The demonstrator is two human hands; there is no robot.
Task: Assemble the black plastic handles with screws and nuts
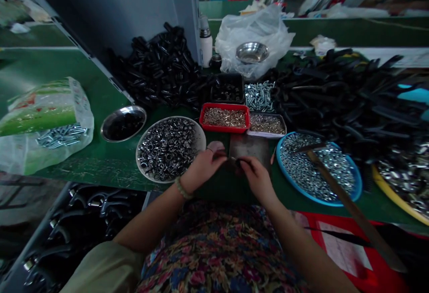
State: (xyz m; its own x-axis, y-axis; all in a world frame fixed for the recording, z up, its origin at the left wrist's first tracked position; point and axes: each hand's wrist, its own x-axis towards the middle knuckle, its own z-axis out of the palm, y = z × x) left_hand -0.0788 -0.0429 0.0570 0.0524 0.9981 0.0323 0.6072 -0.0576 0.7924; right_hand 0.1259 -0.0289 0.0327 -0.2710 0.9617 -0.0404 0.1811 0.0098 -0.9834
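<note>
My left hand and my right hand meet at the near edge of the green table, fingers pinched together around a small dark part that is too small and blurred to name. Both hands hover over a grey metal block. A white plate of shiny metal rings lies just left of my left hand. A blue plate of small silver nuts sits right of my right hand, with a hammer lying across it.
A red tray of small screws, a tray of brass-coloured bits, a heap of bolts and a black tray stand behind. Black plastic parts pile up at back left and right. A steel bowl and bagged bolts lie left.
</note>
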